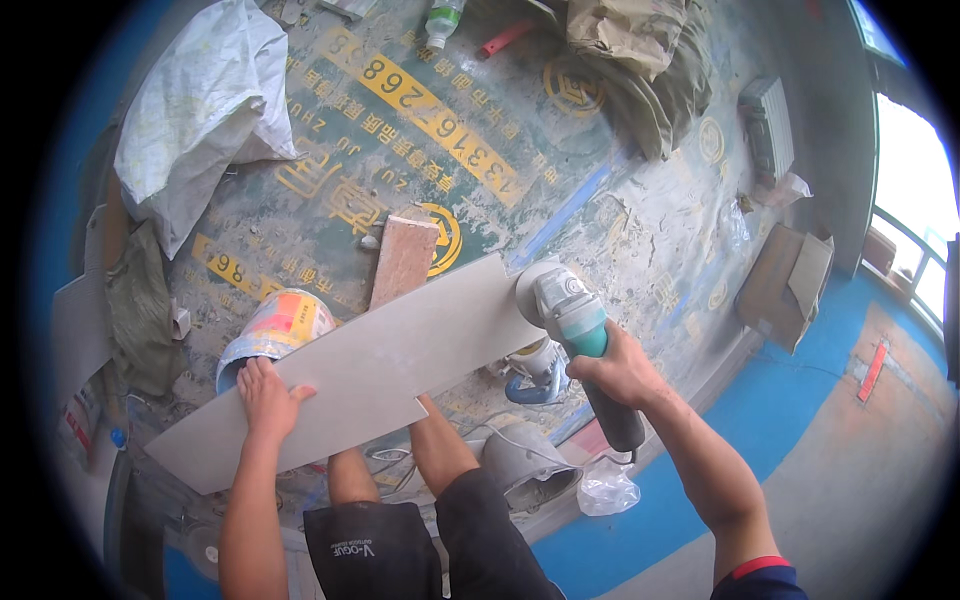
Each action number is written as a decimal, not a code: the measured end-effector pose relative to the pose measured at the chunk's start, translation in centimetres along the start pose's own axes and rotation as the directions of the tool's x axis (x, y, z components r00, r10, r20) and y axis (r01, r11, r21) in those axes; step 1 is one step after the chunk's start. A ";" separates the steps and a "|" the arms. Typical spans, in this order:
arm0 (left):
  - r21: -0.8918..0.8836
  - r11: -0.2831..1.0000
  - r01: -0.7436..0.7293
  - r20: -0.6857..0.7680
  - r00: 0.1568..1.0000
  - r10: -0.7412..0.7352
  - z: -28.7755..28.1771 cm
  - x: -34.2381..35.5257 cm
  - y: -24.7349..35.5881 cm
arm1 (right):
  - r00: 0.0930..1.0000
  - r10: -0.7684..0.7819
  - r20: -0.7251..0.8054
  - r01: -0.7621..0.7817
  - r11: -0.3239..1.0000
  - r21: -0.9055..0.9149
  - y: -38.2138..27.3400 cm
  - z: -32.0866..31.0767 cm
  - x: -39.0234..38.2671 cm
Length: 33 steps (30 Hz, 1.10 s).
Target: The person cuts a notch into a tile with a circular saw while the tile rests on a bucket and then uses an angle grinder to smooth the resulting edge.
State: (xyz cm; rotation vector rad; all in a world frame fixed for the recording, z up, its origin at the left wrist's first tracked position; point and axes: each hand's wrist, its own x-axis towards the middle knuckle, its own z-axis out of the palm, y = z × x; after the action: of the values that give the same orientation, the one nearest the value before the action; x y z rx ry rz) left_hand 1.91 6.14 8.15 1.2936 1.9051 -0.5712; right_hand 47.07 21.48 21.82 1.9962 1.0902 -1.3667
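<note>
A long light-grey tile (pixel 400 345) lies slantwise across the middle, above my legs, with a small notch in its near edge. My left hand (pixel 268 398) rests on its left part, fingers over the far edge and thumb on the face, gripping it. In my right hand (pixel 622 368) is an angle grinder (pixel 580 325) with a green-and-grey body, my fingers wrapped around it. Its disc (pixel 530 290) is at the tile's right end; whether it touches is hard to tell. Under the far edge stands a white bucket (pixel 285 325) with an orange label, partly hidden by the tile.
Beyond the tile lies a reddish board (pixel 404 255). A tool with a blue handle (pixel 537 388), a grey bucket (pixel 525 465) and a clear plastic bag (pixel 607 488) are near my legs. A white sack (pixel 210 120) stands far left, a cardboard box (pixel 785 285) at right. Printed sheeting (pixel 480 225) covers the floor.
</note>
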 end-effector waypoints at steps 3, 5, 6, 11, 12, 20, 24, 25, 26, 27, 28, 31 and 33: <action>-0.044 0.999 0.001 0.043 0.999 0.001 -0.8 -0.1 0.4 | 0.999 0.015 -0.030 -0.013 0.998 0.067 -0.1 -0.7 0.2; -0.028 1.000 -0.009 0.021 1.000 0.010 -0.5 -0.1 0.1 | 0.999 0.030 -0.024 -0.027 0.991 0.133 0.0 -1.1 0.3; -0.020 1.000 -0.016 0.011 1.000 0.016 -0.3 0.0 0.1 | 0.999 0.030 -0.026 -0.026 0.990 0.142 0.1 -1.2 0.6; 0.002 1.000 -0.024 -0.021 0.999 0.024 0.3 -0.1 -0.4 | 0.999 0.046 0.016 -0.046 0.999 -0.003 -1.3 -1.0 0.5; 0.009 0.999 -0.032 -0.033 0.999 0.032 0.3 -0.1 -0.3 | 0.999 0.022 0.023 -0.022 1.000 0.008 -1.0 -0.7 0.6; 0.000 0.999 -0.033 -0.029 0.999 0.033 0.0 -0.1 -0.1 | 0.997 -0.029 0.072 0.021 0.995 0.102 -1.6 -0.2 0.4; 0.002 0.999 -0.033 -0.031 0.999 0.033 0.0 -0.1 0.0 | 0.998 -0.002 0.061 0.000 1.000 0.029 -2.1 -0.6 0.3; -0.003 1.000 -0.024 -0.008 1.000 0.023 -0.1 -0.1 0.1 | 0.998 0.008 0.059 -0.008 1.000 0.010 -2.3 -0.6 0.3; -0.007 1.000 -0.015 0.016 1.000 0.015 -0.2 0.0 0.1 | 0.998 0.018 0.057 -0.017 1.000 -0.008 -2.4 -0.6 0.3; -0.010 1.000 -0.005 0.039 0.999 0.006 -0.4 0.0 0.2 | 0.998 0.008 0.057 -0.008 1.000 -0.007 -2.4 -0.6 0.2; -0.010 1.000 -0.005 0.042 0.999 0.005 -0.5 0.0 0.2 | 0.998 -0.002 0.056 0.002 1.000 -0.005 -2.4 -0.6 0.2; -0.012 1.000 -0.005 0.044 0.999 0.005 -0.6 0.0 0.2 | 1.000 -0.001 0.006 0.001 1.000 0.002 -1.7 -0.7 0.2; -0.014 1.000 -0.007 0.043 0.999 0.007 -0.5 -0.1 0.2 | 1.000 0.014 -0.011 -0.013 0.993 0.120 -0.5 -0.7 0.3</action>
State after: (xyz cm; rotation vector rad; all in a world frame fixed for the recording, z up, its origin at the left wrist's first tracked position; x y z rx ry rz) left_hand 1.93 6.58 8.53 1.2689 1.8655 -0.5769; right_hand 47.12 22.40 21.84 2.0949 1.0192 -1.4460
